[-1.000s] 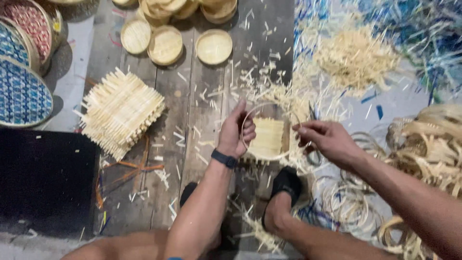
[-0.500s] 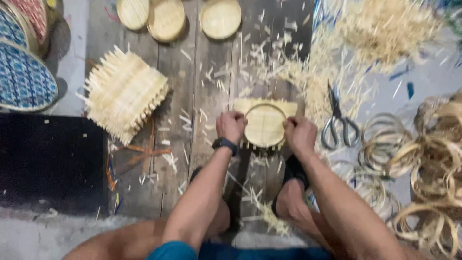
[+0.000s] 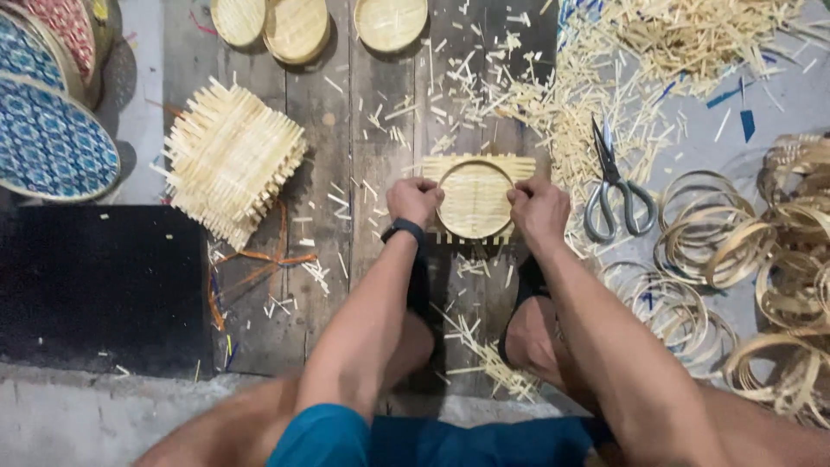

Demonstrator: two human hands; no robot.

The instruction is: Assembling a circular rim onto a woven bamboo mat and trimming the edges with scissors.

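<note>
Head view. Person seated on a dark plank floor (image 3: 363, 173), looking down between the knees. Both hands are pressed onto a square woven bamboo mat (image 3: 475, 197) with a round bamboo hoop (image 3: 445, 177) set on top of it. The mat lies flat on the planks just ahead of the feet. Left hand (image 3: 415, 199), fist closed, grips the hoop and mat at the left edge; a dark watch (image 3: 404, 230) sits on that wrist. Right hand (image 3: 538, 207), also closed, clamps the right edge. The hands are apart, with the hoop's width between them.

Scissors (image 3: 610, 186) with grey handles lie just right of the right hand, blades pointing away. Loose bamboo offcuts (image 3: 596, 78) are scattered beyond and to the right. Coiled bamboo rings (image 3: 761, 259) are piled at far right. A stack of untrimmed woven mats (image 3: 229, 160) lies to the left. Three finished round trays (image 3: 298, 26) lie along the top edge. Blue patterned round trays (image 3: 47, 143) at far left.
</note>
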